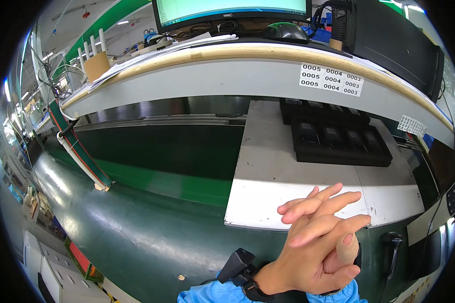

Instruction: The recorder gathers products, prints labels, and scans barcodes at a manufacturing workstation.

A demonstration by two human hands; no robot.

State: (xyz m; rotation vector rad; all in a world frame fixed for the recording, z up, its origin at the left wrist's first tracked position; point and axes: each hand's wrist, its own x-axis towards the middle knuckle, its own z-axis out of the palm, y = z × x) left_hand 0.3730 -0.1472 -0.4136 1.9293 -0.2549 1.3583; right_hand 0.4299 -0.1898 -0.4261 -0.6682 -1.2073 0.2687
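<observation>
My left hand (298, 265) lies across my right hand (308, 236), and their fingers are interlaced. The fingers reach out fairly straight, with gaps between them, and neither hand holds a thing. Most of the right hand is hidden behind the left. A tan bandage (347, 250) wraps one digit; I cannot tell which hand it belongs to. A black strap with a device (240, 265) circles my left wrist. Both hands are over the near edge of a white board (268, 187). Beyond them, black trays (338, 144) with rectangular pockets rest on that board.
The board lies on a green work surface (151, 237). Above spans a shelf (202, 76) bearing a monitor (232, 12), a mouse (285, 31), papers and a black case. A handheld scanner (391, 242) stands at right. A cable bundle (81, 154) hangs at left.
</observation>
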